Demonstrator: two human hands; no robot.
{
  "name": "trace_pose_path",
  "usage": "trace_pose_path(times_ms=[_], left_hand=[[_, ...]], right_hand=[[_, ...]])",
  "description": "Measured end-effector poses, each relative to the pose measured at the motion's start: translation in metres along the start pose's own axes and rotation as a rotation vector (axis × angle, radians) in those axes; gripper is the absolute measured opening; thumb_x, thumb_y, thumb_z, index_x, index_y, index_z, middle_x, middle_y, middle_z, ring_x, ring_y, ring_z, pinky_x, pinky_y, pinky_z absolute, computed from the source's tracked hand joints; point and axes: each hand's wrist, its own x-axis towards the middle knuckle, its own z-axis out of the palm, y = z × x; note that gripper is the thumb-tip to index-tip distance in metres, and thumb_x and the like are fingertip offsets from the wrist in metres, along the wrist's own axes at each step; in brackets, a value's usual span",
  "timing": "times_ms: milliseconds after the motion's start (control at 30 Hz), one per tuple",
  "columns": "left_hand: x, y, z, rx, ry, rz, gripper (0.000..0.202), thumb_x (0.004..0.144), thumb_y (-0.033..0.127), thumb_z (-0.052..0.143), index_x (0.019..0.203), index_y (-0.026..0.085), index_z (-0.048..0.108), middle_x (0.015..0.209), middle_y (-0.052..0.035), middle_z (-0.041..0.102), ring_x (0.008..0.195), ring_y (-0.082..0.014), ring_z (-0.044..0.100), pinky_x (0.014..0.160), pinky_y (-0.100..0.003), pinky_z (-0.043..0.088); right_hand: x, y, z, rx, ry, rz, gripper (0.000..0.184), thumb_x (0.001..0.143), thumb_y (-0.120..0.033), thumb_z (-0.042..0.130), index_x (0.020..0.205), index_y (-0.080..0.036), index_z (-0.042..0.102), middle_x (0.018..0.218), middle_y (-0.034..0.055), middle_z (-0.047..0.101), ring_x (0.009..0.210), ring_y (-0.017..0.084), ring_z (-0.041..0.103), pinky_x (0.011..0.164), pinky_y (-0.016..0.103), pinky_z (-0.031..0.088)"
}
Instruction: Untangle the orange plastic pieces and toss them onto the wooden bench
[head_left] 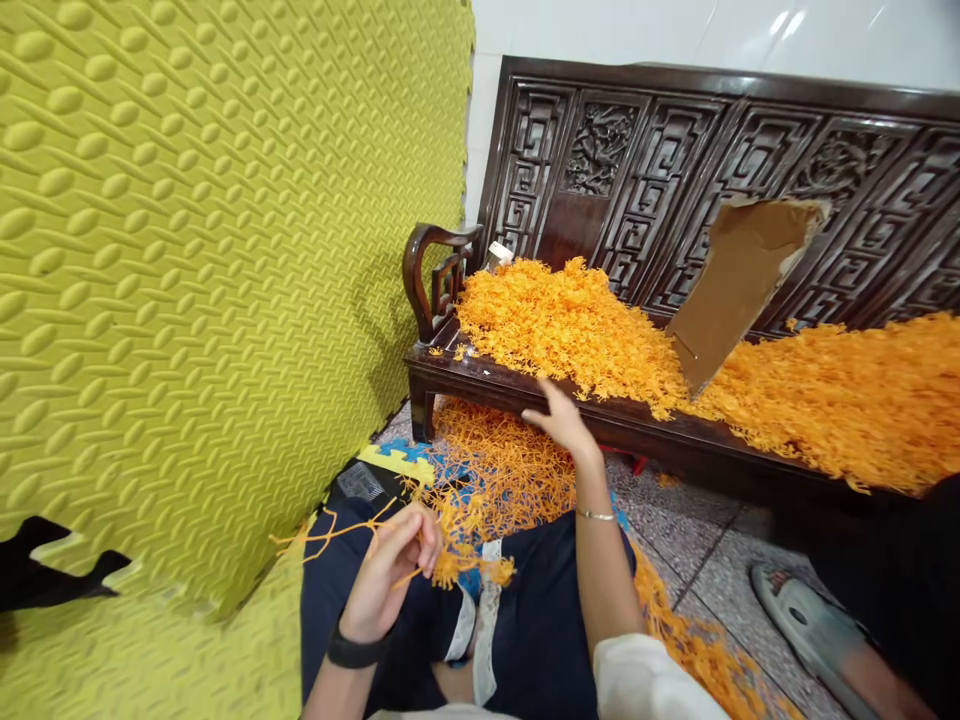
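Observation:
My left hand [394, 572] is closed over my lap, pinching a thin orange plastic frame [352, 530] with small orange pieces still attached near my fingers. My right hand [561, 418] is stretched out to the front edge of the dark wooden bench [525, 395], fingers spread and open, just short of the big heap of orange plastic pieces [570, 325] that covers the seat. A second, wider heap [840, 390] fills the right part of the seat. A slim bracelet is on my right wrist, a black band on my left.
A torn cardboard sheet [739, 275] leans on the bench back between the heaps. Orange plastic strands [499, 465] litter the floor under the bench. A yellow-green foam mat [210, 260] stands as a wall on the left. Another person's sandalled foot [814, 625] is at the lower right.

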Motion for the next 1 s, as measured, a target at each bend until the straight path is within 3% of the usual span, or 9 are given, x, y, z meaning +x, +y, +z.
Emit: trace_pose_path(times_ms=[67,167,300,400,467,567,733,833,1000], left_hand=[[0.004,0.004,0.001,-0.005,-0.011,0.018,0.03,0.083,0.036,0.059,0.062,0.015,0.054,0.05,0.0031,0.045,0.048,-0.0087,0.042,0.048,-0.02,0.032],[0.006,0.009,-0.001,-0.006,-0.011,0.028,0.029,0.083,0.035,0.058,0.063,0.014,0.055,0.05,0.003,0.045,0.048,-0.0089,0.042,0.047,-0.02,0.032],[0.006,0.013,-0.004,-0.017,0.002,0.039,0.029,0.083,0.035,0.059,0.063,0.015,0.055,0.05,0.0031,0.045,0.048,-0.009,0.042,0.047,-0.02,0.032],[0.006,0.014,-0.003,-0.021,0.014,0.048,0.029,0.084,0.034,0.058,0.062,0.015,0.055,0.051,0.0031,0.045,0.048,-0.0088,0.043,0.047,-0.02,0.033],[0.007,0.014,-0.003,-0.015,0.02,0.049,0.029,0.084,0.034,0.057,0.062,0.015,0.055,0.051,0.0031,0.045,0.048,-0.0088,0.042,0.048,-0.02,0.032],[0.006,0.01,-0.003,0.018,0.024,0.028,0.03,0.083,0.035,0.057,0.06,0.016,0.054,0.048,0.0035,0.044,0.047,-0.009,0.041,0.047,-0.021,0.031],[-0.009,-0.01,-0.009,0.163,0.069,-0.139,0.035,0.084,0.036,0.054,0.056,0.016,0.051,0.042,0.0055,0.037,0.041,-0.0074,0.033,0.047,-0.022,0.025],[-0.023,-0.024,-0.01,0.232,0.015,-0.285,0.038,0.08,0.043,0.058,0.055,0.015,0.051,0.044,0.0054,0.039,0.04,-0.0057,0.028,0.046,-0.023,0.021],[-0.033,-0.031,0.003,0.164,-0.05,-0.372,0.043,0.074,0.05,0.062,0.052,0.016,0.046,0.042,0.0067,0.033,0.04,-0.0057,0.023,0.046,-0.024,0.017]], right_hand=[[-0.021,0.006,0.024,0.074,-0.151,0.034,0.047,0.063,-0.043,0.074,0.1,-0.015,0.066,0.106,0.0146,0.065,0.102,0.031,0.06,0.092,0.05,0.043],[-0.059,-0.001,0.046,0.216,-0.316,0.037,0.039,0.076,-0.049,0.061,0.098,-0.017,0.067,0.102,0.0103,0.068,0.095,0.024,0.064,0.088,0.04,0.049],[-0.089,-0.034,0.052,0.473,-0.466,-0.022,0.039,0.088,-0.049,0.044,0.104,-0.02,0.065,0.108,0.0064,0.066,0.103,0.019,0.061,0.093,0.034,0.046],[-0.099,-0.053,0.048,0.574,-0.513,-0.027,0.033,0.08,-0.043,0.062,0.106,-0.022,0.065,0.106,0.0049,0.066,0.102,0.02,0.06,0.092,0.034,0.045],[-0.102,-0.058,0.045,0.52,-0.424,-0.003,0.027,0.075,-0.036,0.069,0.096,-0.021,0.067,0.095,0.0038,0.068,0.09,0.019,0.062,0.084,0.032,0.047],[-0.107,-0.058,0.04,0.443,-0.27,-0.011,0.012,0.078,-0.031,0.066,0.079,-0.019,0.067,0.08,0.0025,0.067,0.078,0.017,0.061,0.076,0.029,0.046],[-0.115,-0.049,0.018,0.494,-0.012,0.065,0.013,0.075,-0.029,0.066,0.07,-0.018,0.065,0.07,0.0016,0.064,0.068,0.015,0.058,0.064,0.025,0.044],[-0.122,-0.045,0.007,0.558,0.129,0.137,0.015,0.072,-0.03,0.068,0.067,-0.017,0.063,0.064,0.0006,0.06,0.061,0.013,0.054,0.058,0.023,0.042],[-0.136,-0.05,0.008,0.612,0.352,0.183,0.019,0.073,-0.033,0.068,0.068,-0.016,0.061,0.065,0.0002,0.056,0.061,0.012,0.049,0.057,0.022,0.039]])
